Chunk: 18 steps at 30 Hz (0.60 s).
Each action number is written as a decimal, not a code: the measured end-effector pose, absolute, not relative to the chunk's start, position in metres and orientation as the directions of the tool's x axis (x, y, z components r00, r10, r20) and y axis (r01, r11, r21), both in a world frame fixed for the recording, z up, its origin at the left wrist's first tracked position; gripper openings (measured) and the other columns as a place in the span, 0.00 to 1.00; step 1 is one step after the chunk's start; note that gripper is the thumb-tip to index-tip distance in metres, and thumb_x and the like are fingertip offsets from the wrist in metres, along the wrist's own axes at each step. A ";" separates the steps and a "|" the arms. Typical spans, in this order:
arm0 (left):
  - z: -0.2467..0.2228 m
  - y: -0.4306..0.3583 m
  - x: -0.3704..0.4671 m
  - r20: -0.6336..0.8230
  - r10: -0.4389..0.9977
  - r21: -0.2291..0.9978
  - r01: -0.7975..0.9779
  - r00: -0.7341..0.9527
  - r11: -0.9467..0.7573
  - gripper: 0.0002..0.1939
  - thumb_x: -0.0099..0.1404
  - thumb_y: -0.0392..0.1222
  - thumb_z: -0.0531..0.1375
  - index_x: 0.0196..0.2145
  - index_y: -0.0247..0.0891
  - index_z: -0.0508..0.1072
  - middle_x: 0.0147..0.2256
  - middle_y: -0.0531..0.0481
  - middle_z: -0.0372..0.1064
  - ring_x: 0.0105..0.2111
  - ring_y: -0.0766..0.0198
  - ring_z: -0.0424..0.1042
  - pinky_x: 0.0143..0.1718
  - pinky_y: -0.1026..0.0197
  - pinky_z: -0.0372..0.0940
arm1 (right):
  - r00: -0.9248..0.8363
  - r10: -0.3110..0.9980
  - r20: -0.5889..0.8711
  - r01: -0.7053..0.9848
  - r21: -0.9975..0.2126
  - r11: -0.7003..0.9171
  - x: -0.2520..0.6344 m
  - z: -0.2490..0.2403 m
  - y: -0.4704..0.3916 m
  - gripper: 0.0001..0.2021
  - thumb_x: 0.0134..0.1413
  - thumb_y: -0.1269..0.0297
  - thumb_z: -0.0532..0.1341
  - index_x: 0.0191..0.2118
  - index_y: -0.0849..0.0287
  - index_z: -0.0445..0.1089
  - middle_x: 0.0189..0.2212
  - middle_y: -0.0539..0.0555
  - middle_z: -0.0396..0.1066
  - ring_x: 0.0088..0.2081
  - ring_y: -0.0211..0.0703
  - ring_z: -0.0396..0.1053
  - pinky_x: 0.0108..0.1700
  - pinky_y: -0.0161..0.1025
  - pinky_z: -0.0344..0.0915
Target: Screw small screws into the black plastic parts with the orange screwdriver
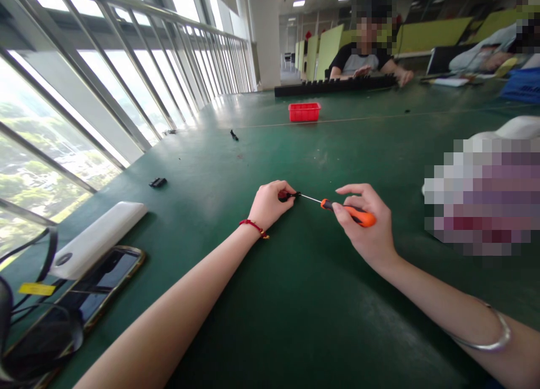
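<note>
Over the middle of the green table [270, 299], my left hand [272, 200] pinches a small black part [289, 196] whose kind I cannot make out, most of it hidden by the fingers. A screwdriver [356, 212] with an orange and black handle is in my right hand [369, 226], gripped between thumb and fingers with the index finger lifted off. Its thin metal shaft points left, and the tip meets the right end of the black part. Whether the tip sits in a screw is too small to tell.
A red basket [304, 113] stands farther back, before a long black rack [337, 85]. Small black pieces [158, 182] lie at left, near a white power bank [101, 240], a phone [113, 276] and cables. Across the table sits a person [367, 60]. A blurred-out bag lies right.
</note>
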<state>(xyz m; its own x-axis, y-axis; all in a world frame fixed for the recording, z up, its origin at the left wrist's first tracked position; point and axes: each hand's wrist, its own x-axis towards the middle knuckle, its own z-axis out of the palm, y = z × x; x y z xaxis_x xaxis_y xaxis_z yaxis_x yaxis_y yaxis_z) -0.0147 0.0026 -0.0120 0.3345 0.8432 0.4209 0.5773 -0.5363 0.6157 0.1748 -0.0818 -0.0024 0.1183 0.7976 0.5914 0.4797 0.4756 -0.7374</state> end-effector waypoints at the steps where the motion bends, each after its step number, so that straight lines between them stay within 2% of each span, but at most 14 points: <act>1: -0.012 0.003 -0.015 0.422 0.842 0.615 0.577 0.335 -0.537 0.05 0.53 0.34 0.60 0.30 0.36 0.75 0.31 0.50 0.74 0.31 0.65 0.73 0.38 0.61 0.70 | 0.116 0.808 0.577 0.490 -0.741 0.459 0.174 -0.003 -0.082 0.08 0.50 0.62 0.61 0.37 0.55 0.65 0.20 0.45 0.63 0.23 0.38 0.63 0.34 0.40 0.64; 3: -0.012 0.002 -0.015 0.422 0.843 0.613 0.580 0.333 -0.536 0.05 0.53 0.34 0.60 0.30 0.36 0.75 0.31 0.50 0.74 0.31 0.64 0.73 0.38 0.61 0.70 | 0.120 0.784 0.609 0.494 -0.721 0.485 0.174 -0.002 -0.082 0.08 0.50 0.63 0.61 0.37 0.55 0.65 0.21 0.46 0.64 0.25 0.39 0.65 0.35 0.40 0.64; 6: -0.012 0.002 -0.014 0.419 0.848 0.611 0.590 0.325 -0.528 0.05 0.54 0.35 0.60 0.30 0.36 0.75 0.31 0.50 0.74 0.31 0.65 0.73 0.38 0.62 0.70 | 0.133 0.712 0.690 0.455 -0.680 0.574 0.174 -0.001 -0.081 0.16 0.45 0.67 0.63 0.43 0.55 0.63 0.31 0.50 0.66 0.34 0.42 0.68 0.39 0.41 0.66; 7: -0.011 0.001 -0.014 0.418 0.850 0.612 0.591 0.322 -0.525 0.05 0.54 0.35 0.60 0.30 0.36 0.76 0.31 0.50 0.74 0.30 0.65 0.73 0.38 0.62 0.71 | 0.133 0.711 0.691 0.443 -0.683 0.581 0.175 -0.001 -0.081 0.18 0.44 0.68 0.63 0.44 0.55 0.62 0.32 0.50 0.66 0.34 0.42 0.68 0.39 0.42 0.66; 9: -0.011 0.001 -0.014 0.418 0.850 0.614 0.590 0.321 -0.525 0.05 0.54 0.35 0.60 0.30 0.36 0.76 0.30 0.50 0.74 0.30 0.65 0.73 0.37 0.62 0.71 | 0.112 0.756 0.645 0.446 -0.713 0.541 0.175 0.000 -0.082 0.17 0.46 0.67 0.62 0.44 0.55 0.62 0.26 0.47 0.64 0.28 0.40 0.66 0.37 0.42 0.65; 11: -0.010 0.000 -0.014 0.419 0.848 0.616 0.585 0.323 -0.527 0.05 0.54 0.35 0.60 0.30 0.36 0.76 0.30 0.50 0.74 0.30 0.65 0.73 0.37 0.62 0.71 | 0.106 0.798 0.593 0.482 -0.733 0.480 0.175 0.000 -0.083 0.10 0.49 0.64 0.61 0.40 0.55 0.64 0.19 0.44 0.60 0.22 0.37 0.61 0.34 0.41 0.64; 13: -0.010 0.000 -0.014 0.422 0.847 0.615 0.584 0.325 -0.530 0.05 0.54 0.35 0.60 0.30 0.36 0.76 0.30 0.50 0.74 0.30 0.65 0.73 0.37 0.61 0.71 | 0.117 0.799 0.590 0.500 -0.730 0.466 0.174 -0.001 -0.084 0.07 0.51 0.63 0.60 0.37 0.55 0.65 0.18 0.44 0.60 0.20 0.36 0.60 0.32 0.40 0.63; 15: -0.011 0.001 -0.014 0.424 0.846 0.612 0.586 0.324 -0.531 0.05 0.54 0.35 0.60 0.30 0.36 0.76 0.30 0.49 0.74 0.30 0.64 0.73 0.37 0.61 0.71 | 0.140 0.751 0.645 0.473 -0.710 0.521 0.173 -0.001 -0.084 0.12 0.49 0.65 0.62 0.41 0.55 0.64 0.23 0.46 0.63 0.25 0.38 0.65 0.34 0.41 0.65; 18: -0.011 0.001 -0.014 0.421 0.848 0.612 0.589 0.322 -0.528 0.05 0.54 0.35 0.59 0.30 0.36 0.76 0.31 0.49 0.74 0.30 0.64 0.73 0.37 0.61 0.71 | 0.162 0.695 0.701 0.419 -0.686 0.595 0.174 -0.002 -0.082 0.24 0.44 0.68 0.64 0.49 0.55 0.58 0.33 0.49 0.65 0.34 0.42 0.68 0.38 0.41 0.67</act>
<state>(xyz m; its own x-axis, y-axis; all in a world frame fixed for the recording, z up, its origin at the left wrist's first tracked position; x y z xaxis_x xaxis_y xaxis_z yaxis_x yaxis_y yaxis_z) -0.0140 0.0007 -0.0111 0.3224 0.8478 0.4209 0.5893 -0.5278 0.6117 0.1738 -0.0819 -0.0019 0.1622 0.6947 0.7008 0.4190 0.5945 -0.6863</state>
